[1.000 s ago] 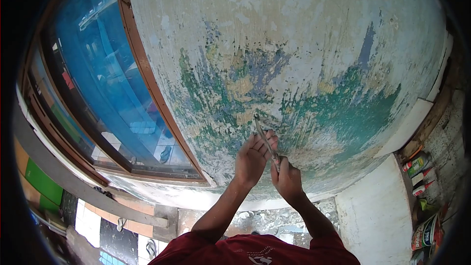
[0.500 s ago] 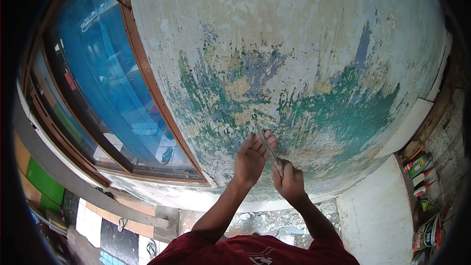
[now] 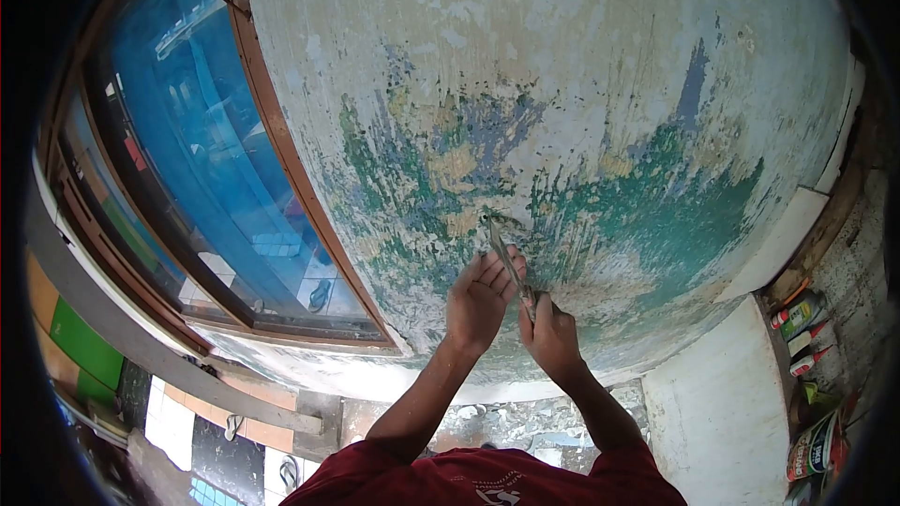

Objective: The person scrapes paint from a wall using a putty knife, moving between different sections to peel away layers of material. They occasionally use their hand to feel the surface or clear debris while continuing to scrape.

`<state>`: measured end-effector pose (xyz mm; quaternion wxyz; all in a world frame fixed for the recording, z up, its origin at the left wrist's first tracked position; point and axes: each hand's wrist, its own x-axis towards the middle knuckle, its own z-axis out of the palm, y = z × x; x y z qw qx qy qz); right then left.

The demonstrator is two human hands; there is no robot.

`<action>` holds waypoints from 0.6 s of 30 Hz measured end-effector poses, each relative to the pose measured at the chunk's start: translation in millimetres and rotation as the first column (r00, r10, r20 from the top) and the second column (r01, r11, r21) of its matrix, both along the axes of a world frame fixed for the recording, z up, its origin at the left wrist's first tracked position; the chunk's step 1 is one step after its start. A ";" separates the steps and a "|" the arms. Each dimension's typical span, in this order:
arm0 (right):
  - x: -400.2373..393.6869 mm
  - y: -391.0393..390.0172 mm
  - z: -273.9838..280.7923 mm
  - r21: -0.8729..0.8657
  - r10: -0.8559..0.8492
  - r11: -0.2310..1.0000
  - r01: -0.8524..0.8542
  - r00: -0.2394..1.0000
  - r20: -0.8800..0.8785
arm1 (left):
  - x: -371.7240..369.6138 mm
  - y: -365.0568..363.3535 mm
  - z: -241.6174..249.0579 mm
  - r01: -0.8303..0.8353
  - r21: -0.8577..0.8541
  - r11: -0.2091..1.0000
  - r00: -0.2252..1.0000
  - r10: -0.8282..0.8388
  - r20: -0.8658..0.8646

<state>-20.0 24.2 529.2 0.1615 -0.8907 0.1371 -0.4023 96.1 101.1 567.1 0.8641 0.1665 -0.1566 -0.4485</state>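
My right hand [image 3: 551, 337] is wrapped round the handle of a long, thin scraper-like tool [image 3: 508, 267], which points up and left. The tool's tip touches or nearly touches the wall [image 3: 581, 66], where green, purple and yellowish paint patches show through a pale worn coat. Palm up, my left hand [image 3: 480, 305] lies close beside the blade with its fingers spread a little and slightly curled. Nothing can be made out in that palm. Part of the blade passes over or against its fingertips.
A brown-framed window [image 3: 281, 145] with blue behind its glass stands at the left. Bottles [image 3: 799, 316] and a labelled container [image 3: 817, 450] are at the right edge. A white panel [image 3: 722, 403] stands at lower right; sandals [image 3: 289, 473] lie at lower left.
The tool has shifted slightly and leans a bit more to the left, with its blade turned. My right hand has moved slightly with it; my left hand is almost unchanged.
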 end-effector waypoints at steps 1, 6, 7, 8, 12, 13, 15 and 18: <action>-4.9 4.3 4.8 0.013 0.018 1.000 -0.018 1.000 0.009 | -0.6 -0.3 3.0 -0.016 0.036 0.999 1.000 0.016 -0.012; -4.1 -0.3 3.0 -0.161 0.118 0.983 -0.092 0.980 0.160 | -1.8 -1.4 3.5 -0.012 0.007 1.000 1.000 0.012 -0.003; -2.6 -0.4 2.5 -0.126 0.075 0.990 -0.061 0.992 0.105 | -2.2 -0.6 4.5 -0.009 0.011 1.000 1.000 0.009 -0.001; -1.2 -0.1 2.4 -0.091 0.032 0.995 -0.027 0.998 0.047 | -2.6 0.5 3.8 -0.006 0.023 1.000 1.000 0.006 -0.007; -4.8 3.0 8.1 -0.113 0.105 0.990 -0.089 0.984 0.144 | 0.7 -0.2 0.6 -0.005 -0.005 1.000 1.000 0.005 -0.011; -5.5 1.7 4.9 -0.122 0.109 0.988 -0.091 0.983 0.147 | 0.6 -0.9 -1.5 -0.001 -0.026 1.000 1.000 0.001 -0.011; -4.1 -3.8 -1.4 -0.144 0.121 0.985 -0.099 0.981 0.152 | 0.2 -1.5 0.9 -0.006 -0.008 1.000 1.000 0.006 -0.007; -0.2 0.2 7.7 -0.084 0.014 0.996 -0.014 1.000 -0.001 | -2.9 1.9 4.0 -0.010 0.038 0.999 1.000 0.011 -0.004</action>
